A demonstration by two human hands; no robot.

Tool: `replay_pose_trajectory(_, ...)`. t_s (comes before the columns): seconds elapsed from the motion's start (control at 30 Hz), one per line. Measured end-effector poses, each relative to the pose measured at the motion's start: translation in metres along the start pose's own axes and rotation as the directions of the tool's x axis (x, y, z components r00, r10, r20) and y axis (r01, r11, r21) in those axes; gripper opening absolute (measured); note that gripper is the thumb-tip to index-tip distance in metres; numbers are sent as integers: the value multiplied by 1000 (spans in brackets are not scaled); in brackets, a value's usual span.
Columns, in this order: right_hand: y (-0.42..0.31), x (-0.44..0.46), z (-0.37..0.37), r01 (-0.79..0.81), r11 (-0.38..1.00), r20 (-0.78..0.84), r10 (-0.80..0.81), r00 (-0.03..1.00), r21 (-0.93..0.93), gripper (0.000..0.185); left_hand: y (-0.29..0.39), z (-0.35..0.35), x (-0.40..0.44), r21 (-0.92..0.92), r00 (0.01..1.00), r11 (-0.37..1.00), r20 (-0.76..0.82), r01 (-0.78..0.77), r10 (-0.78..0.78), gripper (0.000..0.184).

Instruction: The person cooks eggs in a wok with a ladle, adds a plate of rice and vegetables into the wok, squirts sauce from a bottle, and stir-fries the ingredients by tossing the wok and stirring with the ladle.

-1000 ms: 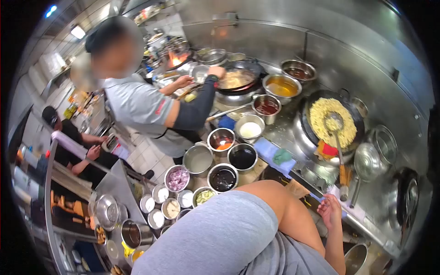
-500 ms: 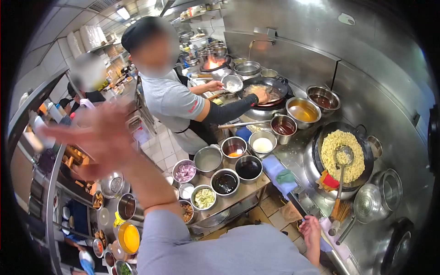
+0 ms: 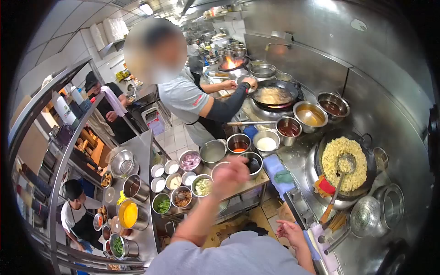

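Note:
My left hand is raised over the steel pots of sauce and smeared by motion, so its fingers are unclear. Behind it are a pot of dark sauce and a pot of chopped pale green vegetable. Low by the stove edge, my right hand is open with fingers apart and holds nothing visible. Closest to it is the stove front, where a whisk brush lies. A wok of fried rice stands beyond, with a ladle resting in it and a red cloth at its rim.
A co-worker stands at another wok, with flames behind. A perforated strainer lies at the right. A steel counter with a bowl of yellow liquid stands at the left, beside a shelf rack.
My left hand has swung from the upper left down to the right, over the pots. My right hand has shifted slightly left. The co-worker's hand has lifted from the wok.

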State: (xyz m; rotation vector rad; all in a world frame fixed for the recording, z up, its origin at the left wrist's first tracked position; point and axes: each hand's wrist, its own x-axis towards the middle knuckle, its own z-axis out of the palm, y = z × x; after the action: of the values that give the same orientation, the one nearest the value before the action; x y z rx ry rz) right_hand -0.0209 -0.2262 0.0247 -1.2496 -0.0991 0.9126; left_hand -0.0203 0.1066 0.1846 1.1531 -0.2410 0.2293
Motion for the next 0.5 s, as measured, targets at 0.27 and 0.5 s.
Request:
replay_pose_trajectory(0.27,-35,-38,-12,187,980,-135,-177,975,68,37,-386,-159,-194,958,383,13,-102,287,-918,54)
replay_pose_trajectory(0.5,-68,-51,-25,302,953,-313,-287,905,0,34,-343,-183,-88,979,550,199,186,-36,-814,34)
